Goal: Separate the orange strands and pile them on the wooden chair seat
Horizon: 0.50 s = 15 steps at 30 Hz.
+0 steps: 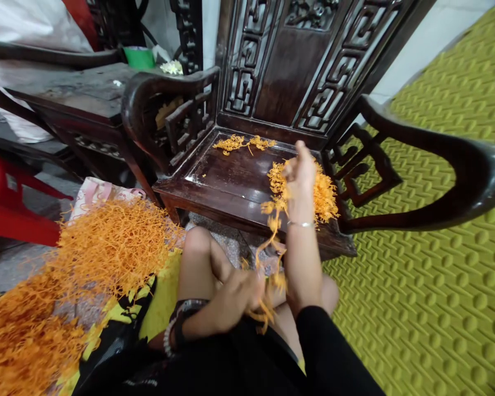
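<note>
Black sleeves, silver bangle [301,224], perhaps beaded bracelets [177,324]

Blurred in motion: raised right hand [300,171], fingers indistinct, grip impossible to judge. Partly hidden behind it: small heap of orange thread-like strands [325,198] on the dark carved wooden chair [231,176]. Cut off by left and bottom edges: large orange strand pile [66,286]. Too blurred to identify: green container [139,56] and pale flower-like object [171,67]. Cropped at left edge: red plastic stool [4,203].
</note>
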Available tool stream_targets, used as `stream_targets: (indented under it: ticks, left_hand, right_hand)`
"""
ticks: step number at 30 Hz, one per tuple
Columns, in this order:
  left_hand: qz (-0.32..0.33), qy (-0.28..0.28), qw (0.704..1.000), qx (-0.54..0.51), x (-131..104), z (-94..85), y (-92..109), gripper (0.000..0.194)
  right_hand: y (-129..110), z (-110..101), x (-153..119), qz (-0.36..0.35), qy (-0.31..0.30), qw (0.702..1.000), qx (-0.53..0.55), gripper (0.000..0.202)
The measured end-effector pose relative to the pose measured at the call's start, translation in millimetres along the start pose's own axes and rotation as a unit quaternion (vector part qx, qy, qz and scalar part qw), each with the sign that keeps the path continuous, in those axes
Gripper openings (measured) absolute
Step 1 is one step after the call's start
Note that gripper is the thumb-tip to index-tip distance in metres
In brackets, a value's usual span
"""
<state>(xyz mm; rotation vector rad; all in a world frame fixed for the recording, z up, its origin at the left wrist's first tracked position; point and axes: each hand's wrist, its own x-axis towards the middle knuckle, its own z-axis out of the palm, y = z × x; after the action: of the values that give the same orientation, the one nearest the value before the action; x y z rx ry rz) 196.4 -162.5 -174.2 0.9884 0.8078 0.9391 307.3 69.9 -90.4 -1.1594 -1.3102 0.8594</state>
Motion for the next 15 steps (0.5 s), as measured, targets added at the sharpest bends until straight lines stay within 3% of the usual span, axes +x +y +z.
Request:
stream_targets:
  ticks: [2, 6, 8, 11, 13, 15]
  left_hand:
    - [-0.015, -0.05, 0.999, 0.014, -12, -1.0, -3, 0.056]
    - [0.052, -0.055, 0.996, 0.053, -20, -15.0, 5, 0.052]
    - [0.072, -0.082, 0.992, 0.065, -19, -21.3, 12, 0.05]
    - [0.072, -0.097, 0.991, 0.062, -17, -24.8, 18, 0.05]
    - [0.069, -0.105, 0.99, 0.058, -17, -24.8, 17, 0.052]
    - [0.078, -0.117, 0.988, 0.066, -18, -24.8, 17, 0.054]
  right_hand:
    - [-7, -34, 29, 0.009, 0.075, 0.997, -0.008, 0.038]
    - [-12, -77, 52, -0.126, 0.069, 0.968, -0.206, 0.048]
    - [-6, -82, 50, -0.12, 0.059, 0.927, -0.35, 0.055]
    - [16, -83, 47, -0.032, 0.016, 0.848, -0.529, 0.059]
    - [34, -85, 46, 0.007, -0.03, 0.799, -0.6, 0.055]
    - [47, -88, 45, 0.004, -0.052, 0.77, -0.636, 0.045]
